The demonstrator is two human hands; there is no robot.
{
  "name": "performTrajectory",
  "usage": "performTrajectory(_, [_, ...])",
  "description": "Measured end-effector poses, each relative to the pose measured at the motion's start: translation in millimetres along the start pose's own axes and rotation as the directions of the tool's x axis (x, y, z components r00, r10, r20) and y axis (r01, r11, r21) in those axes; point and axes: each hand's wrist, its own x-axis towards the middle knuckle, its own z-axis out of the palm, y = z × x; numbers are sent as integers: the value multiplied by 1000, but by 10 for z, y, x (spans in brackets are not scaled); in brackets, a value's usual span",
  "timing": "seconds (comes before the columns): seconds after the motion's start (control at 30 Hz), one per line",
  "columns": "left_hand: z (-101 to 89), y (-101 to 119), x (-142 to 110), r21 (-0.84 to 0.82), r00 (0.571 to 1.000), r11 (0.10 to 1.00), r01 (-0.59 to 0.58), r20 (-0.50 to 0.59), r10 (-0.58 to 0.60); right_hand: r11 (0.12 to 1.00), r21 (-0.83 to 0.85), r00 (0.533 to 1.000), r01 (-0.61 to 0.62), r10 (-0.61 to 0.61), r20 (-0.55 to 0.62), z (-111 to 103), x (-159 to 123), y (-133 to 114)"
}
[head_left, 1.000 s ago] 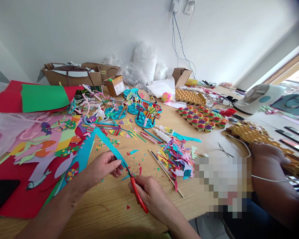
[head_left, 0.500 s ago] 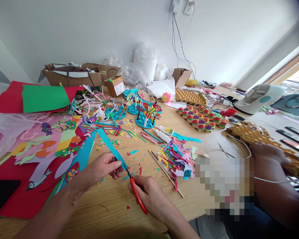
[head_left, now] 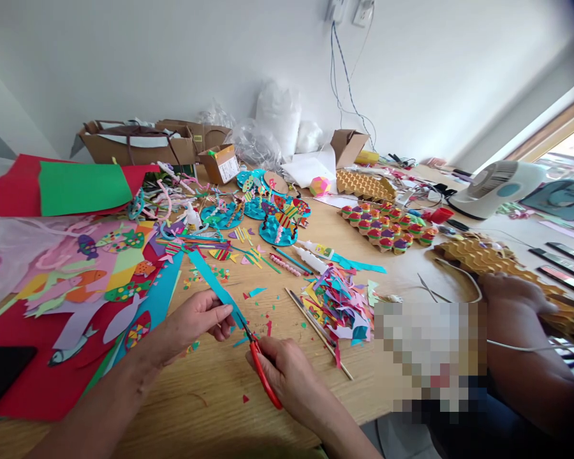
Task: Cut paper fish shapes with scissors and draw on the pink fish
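My left hand [head_left: 198,320] pinches the near end of a long blue paper strip [head_left: 209,279] that runs away from me over the wooden table [head_left: 210,395]. My right hand [head_left: 287,375] is closed round the red handles of a pair of scissors [head_left: 259,368]. The scissor blades meet the strip's end just right of my left fingertips. Small paper snippets lie on the table around both hands.
A heap of coloured paper scraps [head_left: 339,303] and thin sticks [head_left: 318,331] lie to the right. Red, green and patterned sheets [head_left: 76,280] cover the left. Painted egg trays [head_left: 387,229], glue bottles [head_left: 310,258] and boxes sit beyond. Another person's hand [head_left: 511,293] holds a yellow tray at the right.
The blue strip has slid a little toward me through my left fingers, and the scissors have shifted slightly along its end. The other person's hand stays put.
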Motion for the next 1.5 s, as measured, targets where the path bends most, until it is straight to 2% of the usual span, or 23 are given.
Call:
performTrajectory(0.27, [-5,12,15,32,1000,999,12,-15,-12,999,23,999,-41,40,26,-7,1,-44])
performTrajectory(0.63, [18,-14,11,27,999,999,39,29,-40,999,-2,999,-50,50,22,-22,-7,-74])
performTrajectory(0.87, [-22,-10,1,19,1000,1000,6,8,-6,997,-19,997,-70,71,15,-11,-1,-53])
performTrajectory(1.5, [3,-23,12,10,998,999,45,49,-45,999,-16,999,-37,37,9,6,13,-40])
